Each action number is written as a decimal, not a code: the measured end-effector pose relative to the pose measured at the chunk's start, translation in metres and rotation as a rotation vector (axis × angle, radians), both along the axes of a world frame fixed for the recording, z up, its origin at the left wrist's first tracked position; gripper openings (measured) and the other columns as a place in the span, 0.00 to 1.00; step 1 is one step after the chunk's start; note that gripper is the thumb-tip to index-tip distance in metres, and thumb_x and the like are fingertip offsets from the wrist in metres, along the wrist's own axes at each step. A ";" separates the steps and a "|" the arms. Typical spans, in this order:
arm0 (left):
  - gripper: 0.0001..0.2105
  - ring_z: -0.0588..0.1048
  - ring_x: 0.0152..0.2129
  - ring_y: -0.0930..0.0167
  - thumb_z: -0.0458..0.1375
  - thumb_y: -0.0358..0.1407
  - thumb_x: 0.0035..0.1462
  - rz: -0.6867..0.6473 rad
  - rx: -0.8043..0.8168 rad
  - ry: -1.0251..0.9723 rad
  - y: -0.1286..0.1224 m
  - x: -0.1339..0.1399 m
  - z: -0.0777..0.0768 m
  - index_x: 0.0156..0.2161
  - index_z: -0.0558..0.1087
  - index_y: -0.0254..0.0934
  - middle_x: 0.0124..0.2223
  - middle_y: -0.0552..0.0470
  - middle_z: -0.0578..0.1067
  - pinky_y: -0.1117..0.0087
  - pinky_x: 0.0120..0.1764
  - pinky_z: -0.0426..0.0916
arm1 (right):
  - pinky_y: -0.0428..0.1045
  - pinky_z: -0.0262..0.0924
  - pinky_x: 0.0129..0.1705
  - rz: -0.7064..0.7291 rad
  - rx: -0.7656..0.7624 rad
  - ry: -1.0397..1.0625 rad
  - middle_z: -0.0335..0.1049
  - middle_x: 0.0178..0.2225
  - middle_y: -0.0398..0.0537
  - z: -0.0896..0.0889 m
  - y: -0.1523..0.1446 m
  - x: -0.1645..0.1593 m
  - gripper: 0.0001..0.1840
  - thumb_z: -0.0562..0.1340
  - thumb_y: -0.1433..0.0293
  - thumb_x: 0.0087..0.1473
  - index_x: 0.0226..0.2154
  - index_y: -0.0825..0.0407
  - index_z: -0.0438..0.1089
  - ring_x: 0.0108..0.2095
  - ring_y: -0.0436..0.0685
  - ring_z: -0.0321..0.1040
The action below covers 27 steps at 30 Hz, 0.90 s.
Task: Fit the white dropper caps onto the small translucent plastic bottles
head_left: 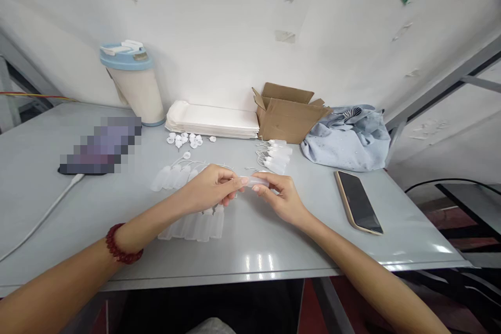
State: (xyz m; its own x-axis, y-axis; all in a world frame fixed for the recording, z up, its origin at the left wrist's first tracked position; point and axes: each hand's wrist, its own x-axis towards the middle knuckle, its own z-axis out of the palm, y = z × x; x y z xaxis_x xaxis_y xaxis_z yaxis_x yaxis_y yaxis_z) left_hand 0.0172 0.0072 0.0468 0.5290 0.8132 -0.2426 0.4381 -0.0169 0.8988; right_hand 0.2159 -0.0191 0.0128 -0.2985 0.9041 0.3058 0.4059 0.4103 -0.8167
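Over the middle of the table, both hands meet at a small translucent plastic bottle (256,181). My left hand (211,188) pinches its left end between thumb and fingers, hiding that end. My right hand (285,198) grips the bottle's right part with thumb and fingertips. Under and behind my left wrist lie several similar bottles (161,179) with thin white cords. Nearer the front edge is a row of clear bottles (203,228), partly covered by my left hand. Beyond my right hand sits a group of corded bottles (278,155). Loose white caps (183,140) are scattered behind.
Along the wall stand a blue-lidded tumbler (136,88), a stack of white packets (219,119), an open cardboard box (287,120) and light blue cloth (348,138). A phone (359,201) lies right; a blurred device (104,146) with a white cable (50,214) lies left.
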 end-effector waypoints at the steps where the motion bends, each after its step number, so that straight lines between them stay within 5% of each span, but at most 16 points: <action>1: 0.17 0.66 0.16 0.76 0.56 0.45 0.55 -0.010 -0.004 0.001 0.001 -0.001 0.000 0.22 0.68 0.35 0.18 0.58 0.67 0.77 0.20 0.57 | 0.46 0.59 0.28 -0.019 0.032 -0.010 0.74 0.31 0.48 -0.001 0.001 0.000 0.13 0.60 0.63 0.57 0.38 0.54 0.74 0.27 0.51 0.65; 7: 0.17 0.62 0.16 0.77 0.58 0.45 0.54 -0.020 -0.009 -0.068 0.004 -0.005 -0.002 0.20 0.67 0.36 0.16 0.58 0.66 0.76 0.22 0.58 | 0.47 0.60 0.29 -0.088 0.176 -0.092 0.74 0.34 0.49 -0.006 0.002 0.002 0.12 0.59 0.64 0.57 0.41 0.53 0.73 0.28 0.52 0.65; 16: 0.16 0.66 0.16 0.77 0.59 0.47 0.53 0.030 -0.305 -0.240 0.009 -0.007 -0.005 0.26 0.72 0.34 0.21 0.57 0.67 0.74 0.23 0.61 | 0.47 0.61 0.30 -0.146 0.212 -0.074 0.75 0.32 0.48 -0.005 -0.001 -0.001 0.12 0.60 0.64 0.57 0.39 0.55 0.73 0.28 0.51 0.66; 27: 0.14 0.69 0.17 0.76 0.57 0.42 0.54 0.011 -0.082 -0.129 0.005 -0.003 -0.005 0.23 0.72 0.34 0.21 0.55 0.71 0.76 0.21 0.61 | 0.47 0.60 0.32 0.000 0.130 -0.078 0.71 0.29 0.48 -0.005 -0.002 0.000 0.16 0.55 0.61 0.60 0.39 0.55 0.72 0.28 0.52 0.64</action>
